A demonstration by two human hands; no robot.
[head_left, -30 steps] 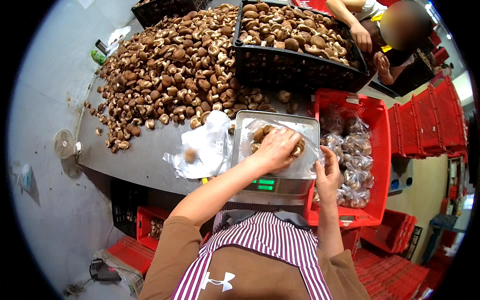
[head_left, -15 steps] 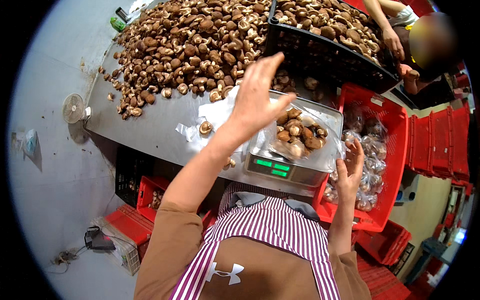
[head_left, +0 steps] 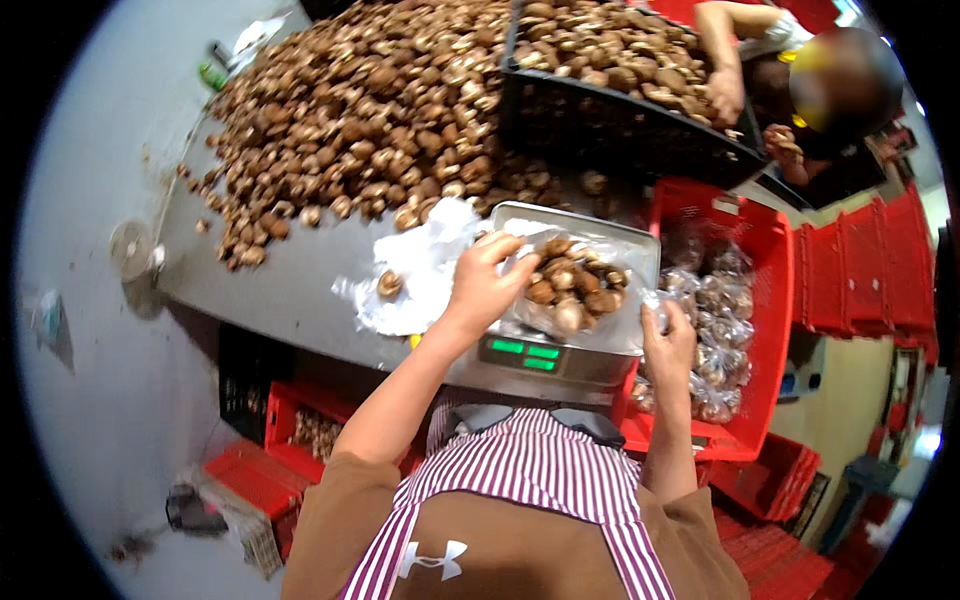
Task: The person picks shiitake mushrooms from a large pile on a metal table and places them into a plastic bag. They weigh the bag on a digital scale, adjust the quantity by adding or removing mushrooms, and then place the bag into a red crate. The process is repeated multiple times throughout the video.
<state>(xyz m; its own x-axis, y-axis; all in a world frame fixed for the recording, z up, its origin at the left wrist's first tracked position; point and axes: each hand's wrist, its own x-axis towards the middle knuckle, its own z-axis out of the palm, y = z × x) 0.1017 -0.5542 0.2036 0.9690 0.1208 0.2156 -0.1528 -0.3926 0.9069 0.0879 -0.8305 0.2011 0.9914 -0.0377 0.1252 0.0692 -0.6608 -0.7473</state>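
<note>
A clear plastic bag of shiitake mushrooms (head_left: 572, 290) lies on the metal pan of a weighing scale (head_left: 632, 240), whose green display is lit. My left hand (head_left: 487, 283) is at the bag's left edge, thumb and fingers curled in on the plastic. At the opposite edge, my right hand (head_left: 668, 345) pinches the bag's loose plastic. Left of the scale, crumpled white plastic bags (head_left: 425, 255) lie on the metal table (head_left: 320, 270), with a single mushroom (head_left: 389, 284) on top of them.
A big heap of loose mushrooms (head_left: 350, 120) covers the table's far side. A black crate (head_left: 620, 125) of mushrooms stands beyond the scale. At right, a red crate (head_left: 775, 340) holds several filled bags. Another person's hand (head_left: 725, 95) reaches into the black crate.
My left hand has come down from above the scale to the bag's left edge. My right hand's fingers have closed on the plastic. The other person's arm has moved over the black crate.
</note>
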